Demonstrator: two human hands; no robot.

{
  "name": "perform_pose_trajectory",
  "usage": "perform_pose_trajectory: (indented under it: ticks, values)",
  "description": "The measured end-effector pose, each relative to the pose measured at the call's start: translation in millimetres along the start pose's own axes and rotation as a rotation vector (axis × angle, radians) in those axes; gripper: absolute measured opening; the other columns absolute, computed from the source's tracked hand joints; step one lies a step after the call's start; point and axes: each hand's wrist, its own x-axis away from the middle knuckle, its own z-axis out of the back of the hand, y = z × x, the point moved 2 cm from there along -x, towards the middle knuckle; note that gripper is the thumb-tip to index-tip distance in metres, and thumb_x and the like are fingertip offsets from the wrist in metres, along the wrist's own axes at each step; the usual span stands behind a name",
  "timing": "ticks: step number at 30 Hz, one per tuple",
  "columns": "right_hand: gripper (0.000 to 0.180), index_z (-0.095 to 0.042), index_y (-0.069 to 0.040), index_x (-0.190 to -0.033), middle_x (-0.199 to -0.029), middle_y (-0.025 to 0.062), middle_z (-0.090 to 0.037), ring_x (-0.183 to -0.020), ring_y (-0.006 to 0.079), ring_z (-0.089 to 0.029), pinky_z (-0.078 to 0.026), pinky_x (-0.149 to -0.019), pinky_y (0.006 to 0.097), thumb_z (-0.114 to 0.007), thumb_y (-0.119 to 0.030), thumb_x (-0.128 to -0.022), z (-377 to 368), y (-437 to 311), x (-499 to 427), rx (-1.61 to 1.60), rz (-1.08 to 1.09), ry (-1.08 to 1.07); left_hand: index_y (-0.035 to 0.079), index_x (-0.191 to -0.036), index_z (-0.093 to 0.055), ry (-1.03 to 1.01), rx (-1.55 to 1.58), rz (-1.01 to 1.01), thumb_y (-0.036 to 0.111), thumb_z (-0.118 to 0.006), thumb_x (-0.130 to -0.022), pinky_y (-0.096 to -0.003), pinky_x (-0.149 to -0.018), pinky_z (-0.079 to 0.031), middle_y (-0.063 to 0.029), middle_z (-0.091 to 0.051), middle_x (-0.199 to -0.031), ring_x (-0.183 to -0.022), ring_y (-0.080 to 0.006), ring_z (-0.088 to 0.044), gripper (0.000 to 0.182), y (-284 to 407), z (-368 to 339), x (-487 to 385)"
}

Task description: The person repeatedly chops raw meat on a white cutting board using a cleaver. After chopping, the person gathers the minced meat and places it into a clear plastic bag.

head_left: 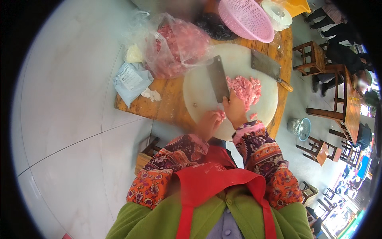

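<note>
My right hand (235, 108) grips a cleaver (218, 79) at its near end; the handle is hidden in the hand. The blade lies over a round white cutting board (197, 85), left of a pile of chopped raw meat (245, 89). My left hand (209, 121), slightly blurred, holds a small piece of raw meat (220, 114) at the board's near edge. A small scrap of meat (253, 116) lies near my right wrist. A second cleaver (266, 64) with a wooden handle rests on the board's far right part.
An open plastic bag of cut meat (179, 44) stands at the board's far left. A grey-blue package (131, 79) and crumpled tissue (151, 94) lie on the wooden table (167, 110). Beyond are a black bag (216, 27), a pink basket (246, 18) and a plastic roll (277, 15).
</note>
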Motion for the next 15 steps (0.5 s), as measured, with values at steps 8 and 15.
perform_pose_trajectory:
  ticks: [8,15]
  values:
    - [0.030,-0.049,0.000,-0.113,-0.068,0.0269,-0.061,-0.065,0.0462,-0.061,-0.047,-0.058,0.0547,-0.055,-0.017,-0.089,46.2,4.3,87.9,0.047,-0.102,-0.178,0.004,-0.086,-0.060,0.043,-0.205,-0.003,0.004,-0.070,-0.077,-0.0373,-0.079,-0.048,-0.0112,-0.061,-0.096,-0.090,-0.0304,-0.058,0.013,2.2,17.3,4.1]
    - [0.030,-0.047,-0.001,-0.114,-0.066,0.0254,-0.061,-0.063,0.0461,-0.061,-0.048,-0.059,0.0559,-0.053,-0.019,-0.090,35.0,14.2,106.7,0.103,-0.121,-0.233,0.004,-0.085,-0.060,-0.003,-0.088,0.110,0.005,-0.067,-0.079,-0.0366,-0.075,-0.050,-0.0092,-0.062,-0.092,-0.087,-0.0294,-0.059,0.010,-19.0,-4.5,4.6]
